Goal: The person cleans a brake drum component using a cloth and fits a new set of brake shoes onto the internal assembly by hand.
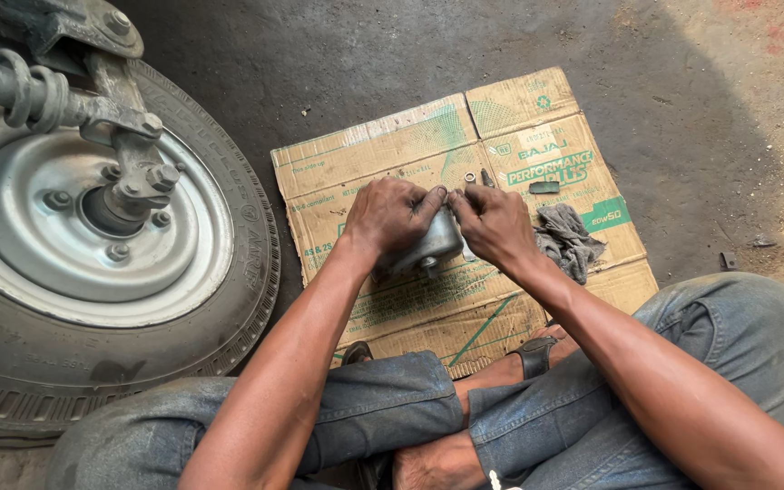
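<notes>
A grey metal housing, rounded and dull, is held between both hands above a flattened cardboard sheet laid on the concrete floor. The left hand is closed over the top and left side of the housing, with the fingers curled across its upper edge. The right hand is closed against the right side of the housing, with its fingertips brought together at the upper edge, just beside those of the left hand. What is pinched between the fingertips cannot be told. A crumpled grey rag is located on the cardboard, just beside the right hand. A small metal ring and a short dark piece are located on the cardboard just beyond the fingertips, and a small flat grey piece is located further to the right. A wheel with a silver rim and a worn tyre is positioned to the left of the cardboard, with a coil spring and a bracket across its hub. The legs are folded, in blue jeans.
</notes>
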